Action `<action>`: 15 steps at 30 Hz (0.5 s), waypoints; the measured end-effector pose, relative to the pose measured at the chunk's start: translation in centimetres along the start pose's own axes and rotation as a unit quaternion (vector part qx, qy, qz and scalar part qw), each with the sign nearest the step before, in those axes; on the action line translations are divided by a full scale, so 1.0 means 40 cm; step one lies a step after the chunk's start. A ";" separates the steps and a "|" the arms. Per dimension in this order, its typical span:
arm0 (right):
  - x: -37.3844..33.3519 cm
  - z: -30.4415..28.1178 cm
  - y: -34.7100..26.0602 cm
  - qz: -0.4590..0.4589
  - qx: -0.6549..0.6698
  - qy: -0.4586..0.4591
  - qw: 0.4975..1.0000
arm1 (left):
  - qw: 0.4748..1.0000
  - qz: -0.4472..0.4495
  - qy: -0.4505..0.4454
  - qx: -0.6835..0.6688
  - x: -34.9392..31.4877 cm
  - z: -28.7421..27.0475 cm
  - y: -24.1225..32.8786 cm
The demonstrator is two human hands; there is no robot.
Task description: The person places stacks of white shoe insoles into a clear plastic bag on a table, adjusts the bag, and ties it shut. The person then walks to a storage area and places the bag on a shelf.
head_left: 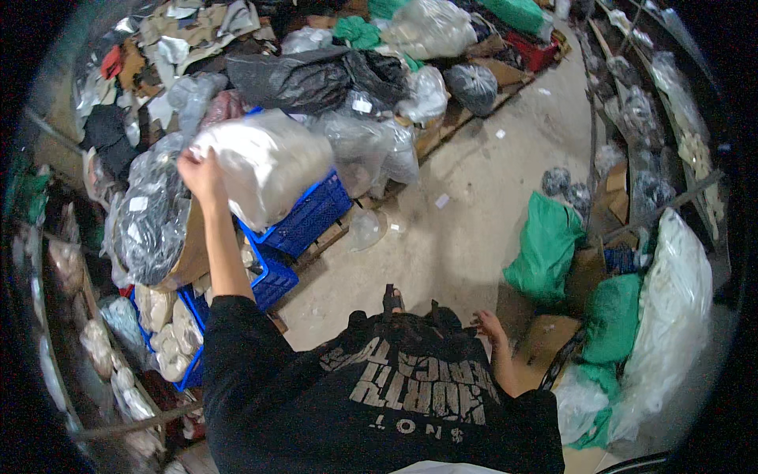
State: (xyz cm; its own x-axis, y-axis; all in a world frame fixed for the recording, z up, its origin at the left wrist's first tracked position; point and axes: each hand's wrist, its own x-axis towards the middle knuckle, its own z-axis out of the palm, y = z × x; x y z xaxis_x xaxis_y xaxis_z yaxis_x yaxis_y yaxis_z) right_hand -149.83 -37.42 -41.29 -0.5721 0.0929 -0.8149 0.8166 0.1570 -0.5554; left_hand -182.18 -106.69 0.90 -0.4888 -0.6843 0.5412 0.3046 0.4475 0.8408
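Note:
My left hand (202,175) reaches forward and is closed on the near left edge of a large clear-white plastic bag (264,166). The bag is bulky and slightly blurred, and it sits over a blue plastic crate (304,213). What fills the bag cannot be made out. Just left of this hand stands a cardboard box (180,251), with a bag of dark, plastic-wrapped stuff (154,213) bulging from its top. My right hand (491,325) hangs low beside my body, fingers loosely apart, holding nothing that I can see.
Several filled bags and scraps are heaped at the back, among them a black bag (292,79). Another blue crate (189,347) holds pale wrapped bundles. Green sacks (545,245) and a long white bag (671,292) line the right. Concrete floor (442,229) runs between.

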 end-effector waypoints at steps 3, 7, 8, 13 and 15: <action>-0.033 0.060 -0.042 -0.013 -0.005 -0.030 0.999 | 0.981 0.136 0.087 0.104 0.116 0.074 -0.029; -0.079 0.074 -0.047 0.059 -0.066 -0.015 0.996 | 0.956 0.117 0.132 0.234 0.167 0.163 -0.186; -0.091 0.064 -0.047 0.019 -0.206 -0.009 0.978 | 0.948 0.091 0.113 0.282 0.167 0.174 -0.249; -0.178 0.050 -0.008 0.088 -0.130 0.022 0.987 | 0.858 -0.039 -0.205 0.469 0.020 0.159 -0.654; -0.212 0.056 0.009 0.101 -0.068 0.044 0.992 | 0.845 -0.085 -0.248 0.467 -0.149 0.097 -0.798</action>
State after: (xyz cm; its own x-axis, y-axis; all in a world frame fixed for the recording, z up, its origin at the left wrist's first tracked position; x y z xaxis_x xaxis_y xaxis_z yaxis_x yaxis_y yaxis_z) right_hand -144.52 -40.34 -34.95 -0.4073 0.2212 -0.8861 0.9009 0.2563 -0.3502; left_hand -192.17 -114.65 -29.22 -0.8128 -0.5635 0.1478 -0.4697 0.7839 0.4060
